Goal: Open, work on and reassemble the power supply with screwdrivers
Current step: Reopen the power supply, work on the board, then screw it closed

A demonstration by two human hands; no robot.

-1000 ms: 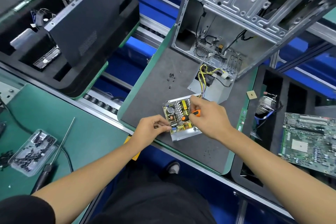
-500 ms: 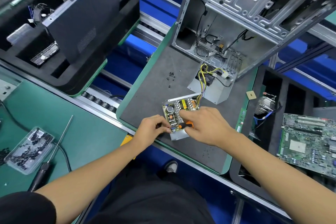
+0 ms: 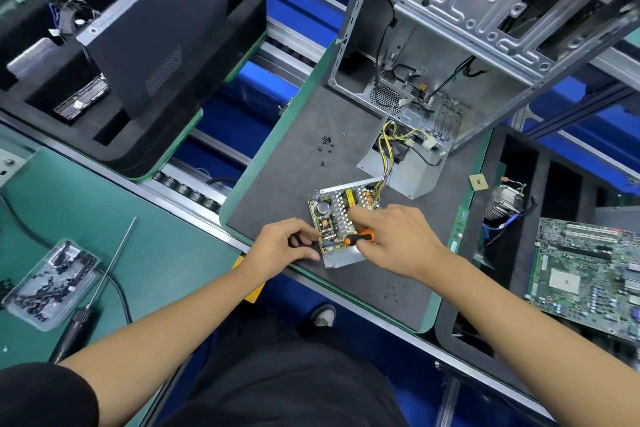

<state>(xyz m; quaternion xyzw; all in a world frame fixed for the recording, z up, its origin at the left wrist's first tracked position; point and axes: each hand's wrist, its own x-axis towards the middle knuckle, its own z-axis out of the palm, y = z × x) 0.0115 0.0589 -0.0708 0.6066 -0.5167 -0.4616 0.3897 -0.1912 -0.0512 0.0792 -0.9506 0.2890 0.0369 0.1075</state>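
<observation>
**Both hands on the opened power supply**

Now both my forearms reach forward from the bottom of the view and meet at the opened power supply (image 3: pixel 341 224), which lies on the grey mat (image 3: pixel 294 163) near its front edge, in front of the empty computer case (image 3: pixel 467 28).

My left hand (image 3: pixel 282 244) sits at the left edge of the power supply, fingers curled in, their tips pinching the edge of the circuit board.

My right hand (image 3: pixel 398 239) comes in from the right, wrist bent. It grips a small screwdriver (image 3: pixel 360 238) with an orange-and-black handle, lying across the near part of the board, and the index finger stretches out over the heatsink fins.

Yellow wires (image 3: pixel 388 152) run from the far corner of the power supply to its removed metal cover (image 3: pixel 415 173), just beyond it. Left of the power supply, off the mat, a long screwdriver (image 3: pixel 104 274) lies on the green bench.

I can read no writing on the board.
</observation>
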